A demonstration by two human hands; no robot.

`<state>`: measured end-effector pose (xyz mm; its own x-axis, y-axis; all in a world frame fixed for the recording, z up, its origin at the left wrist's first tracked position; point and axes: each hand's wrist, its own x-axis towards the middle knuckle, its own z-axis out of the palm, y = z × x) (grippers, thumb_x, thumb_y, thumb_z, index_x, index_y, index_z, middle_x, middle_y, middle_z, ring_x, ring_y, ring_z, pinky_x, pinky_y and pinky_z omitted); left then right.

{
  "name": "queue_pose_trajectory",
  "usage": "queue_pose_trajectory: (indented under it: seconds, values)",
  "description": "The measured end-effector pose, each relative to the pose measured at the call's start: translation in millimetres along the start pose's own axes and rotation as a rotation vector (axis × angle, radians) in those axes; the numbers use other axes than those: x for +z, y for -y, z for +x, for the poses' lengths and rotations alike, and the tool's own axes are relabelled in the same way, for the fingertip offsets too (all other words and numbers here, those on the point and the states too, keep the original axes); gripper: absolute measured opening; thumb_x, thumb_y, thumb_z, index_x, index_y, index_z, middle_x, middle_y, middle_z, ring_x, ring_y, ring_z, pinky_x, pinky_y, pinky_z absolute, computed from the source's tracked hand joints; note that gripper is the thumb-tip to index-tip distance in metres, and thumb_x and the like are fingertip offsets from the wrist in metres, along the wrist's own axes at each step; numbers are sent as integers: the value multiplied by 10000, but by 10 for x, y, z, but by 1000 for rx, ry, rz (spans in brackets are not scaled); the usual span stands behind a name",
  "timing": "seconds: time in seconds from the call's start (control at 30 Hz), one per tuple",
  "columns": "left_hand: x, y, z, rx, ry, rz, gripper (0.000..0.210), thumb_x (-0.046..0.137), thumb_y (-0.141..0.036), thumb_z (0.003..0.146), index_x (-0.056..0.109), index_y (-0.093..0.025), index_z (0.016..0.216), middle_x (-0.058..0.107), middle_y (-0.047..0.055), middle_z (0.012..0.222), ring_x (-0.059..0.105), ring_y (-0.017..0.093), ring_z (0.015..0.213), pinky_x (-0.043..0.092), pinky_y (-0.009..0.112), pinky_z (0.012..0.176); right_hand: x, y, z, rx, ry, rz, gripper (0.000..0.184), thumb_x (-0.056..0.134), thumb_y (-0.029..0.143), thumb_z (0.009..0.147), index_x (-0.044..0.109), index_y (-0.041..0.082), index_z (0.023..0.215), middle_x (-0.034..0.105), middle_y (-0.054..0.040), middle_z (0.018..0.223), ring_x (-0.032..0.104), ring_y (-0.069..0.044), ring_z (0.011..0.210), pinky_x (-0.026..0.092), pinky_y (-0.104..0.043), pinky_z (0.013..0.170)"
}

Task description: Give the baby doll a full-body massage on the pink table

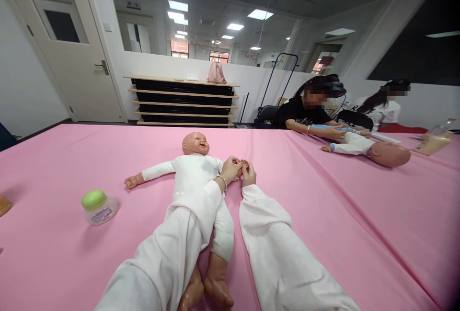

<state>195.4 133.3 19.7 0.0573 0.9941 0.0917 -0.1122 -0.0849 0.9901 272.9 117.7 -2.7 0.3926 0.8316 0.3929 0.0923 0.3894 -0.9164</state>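
A baby doll (196,177) with a white cloth body lies on its back on the pink cover, its head away from me and turned to the right. My left hand (230,169) reaches across its body, fingers bent and closed around the doll's hand on the right side. From the other side my right hand (248,175) pinches the same doll hand (244,163) by its small fingers. My own fingers partly hide it. The doll's other arm (151,172) stretches out to the left, untouched. My left sleeve covers part of its torso and one leg.
A jar with a green lid (98,207) stands left of the doll on the pink cover (53,172). At the right, a person in black (305,109) handles a second doll (370,147) near a bottle (435,137). Another person (384,105) sits beyond. Shelving (183,102) stands behind.
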Motion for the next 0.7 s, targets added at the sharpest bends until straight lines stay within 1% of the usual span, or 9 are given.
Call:
queue_pose_trajectory:
  seconds: [0.1,0.2,0.37,0.47,0.5,0.53,0.6,0.67,0.7]
  values:
    - [-11,-23,-12,-2,-13,-3,158,627,-262,719,496,-178,748,518,-32,650,517,70,558,421,181,526,0,41,-25,-4,-4,-79,410,488,539,707,559,177,887,661,-66,913,605,-188,894,470,-350,832]
    - [-28,-77,-38,3,-38,21,204,646,-313,708,495,-176,713,520,-27,638,524,81,578,428,199,563,-1,73,-29,5,-19,-109,409,456,551,724,573,177,841,661,-58,897,604,-181,878,476,-332,805]
    - [-61,-136,-85,36,-55,107,187,589,-323,756,520,-172,670,584,27,690,567,138,697,440,266,694,-27,53,40,103,-18,7,413,547,584,646,561,171,656,642,-22,691,601,-158,696,488,-271,629]
    - [-82,-170,-122,40,-44,95,122,540,-270,788,567,-159,831,622,78,874,586,158,819,433,287,775,-78,-33,140,246,-22,152,423,633,564,566,587,161,687,657,-32,709,612,-158,663,492,-262,574]
    - [-101,-197,-136,41,-55,84,172,546,-242,779,560,-155,927,611,98,966,583,162,872,428,290,799,-101,-72,179,288,-25,189,428,653,551,548,592,158,706,660,-36,713,615,-159,650,494,-265,560]
    - [-132,-237,-150,49,-69,71,262,555,-218,767,535,-155,1021,585,118,1058,574,167,928,423,294,820,-125,-112,219,306,-33,210,427,662,539,545,591,156,718,660,-37,705,616,-159,632,495,-269,546]
    - [-251,-351,-182,110,-97,63,405,565,-201,754,475,-166,1147,524,142,1176,551,183,1008,416,307,846,-172,-182,289,266,-61,209,393,649,515,592,577,156,734,654,-33,688,617,-155,616,500,-277,547]
    - [-474,-486,-227,198,-120,87,435,563,-216,760,461,-190,1182,512,135,1196,544,202,1033,416,322,851,-210,-216,330,185,-82,181,336,604,482,682,564,158,761,645,-23,696,617,-143,630,508,-282,580]
    - [-630,-547,-259,228,-133,105,432,562,-222,763,465,-206,1184,516,123,1189,545,207,1031,418,327,851,-221,-215,335,148,-80,165,308,579,458,728,564,157,794,642,-21,723,617,-136,651,511,-284,607]
